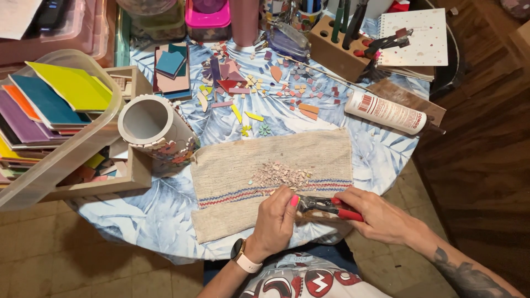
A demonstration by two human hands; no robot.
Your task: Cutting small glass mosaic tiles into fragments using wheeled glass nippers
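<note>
- Far left of the fingers, a clear plastic bin (66, 154) holds stacked coloured tile sheets (52, 102).
- Beside it, a white cylinder vase (154, 129) lies tilted, partly covered in mosaic.
- Left hand (276, 221) has its fingers curled shut, pinching a small piece against the nipper jaws; the piece itself is too small to make out.
- Just above the fingers, a heap of pale tile chips (279, 175) rests on the beige cloth (237, 182).
- Tile nippers (326, 207) with red handles span both hands.
- Right hand (375, 215) wraps closed around the handles.
- Up and right, a white glue bottle (386, 113) lies on its side.
</note>
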